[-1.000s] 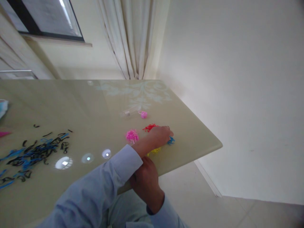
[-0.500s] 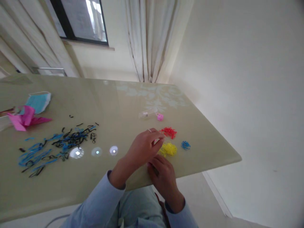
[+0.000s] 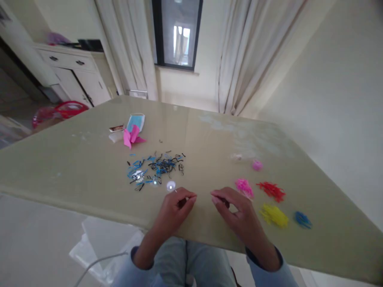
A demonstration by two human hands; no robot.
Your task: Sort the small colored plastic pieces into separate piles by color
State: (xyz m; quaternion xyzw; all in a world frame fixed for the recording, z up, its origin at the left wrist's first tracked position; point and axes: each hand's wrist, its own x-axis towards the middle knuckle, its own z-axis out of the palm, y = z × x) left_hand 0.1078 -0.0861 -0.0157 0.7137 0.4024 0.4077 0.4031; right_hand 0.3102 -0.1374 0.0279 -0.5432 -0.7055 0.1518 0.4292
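Thumb and fingertips of my left hand (image 3: 176, 209) are pinched together above the table's near part; anything between them is too small to make out. My right hand (image 3: 239, 211) is pinched the same way, a short gap to its right. Beside my right hand lie a pink pile (image 3: 244, 187), a red pile (image 3: 271, 191), a yellow pile (image 3: 274, 215) and a small blue pile (image 3: 303, 219) of thin bands. Mixed black and blue bands (image 3: 163, 165) are spread beyond my left hand.
A pink folded paper (image 3: 133, 136), a blue mask (image 3: 136, 121) and a small packet (image 3: 116, 128) lie at the back left. A clear tube (image 3: 237, 157) and a pink ring-like piece (image 3: 257, 165) are at the back right of the table (image 3: 89, 167).
The view has swung left. My hands, close together near the yellow pile before, are now apart and left of the coloured piles. The pink pile now shows.
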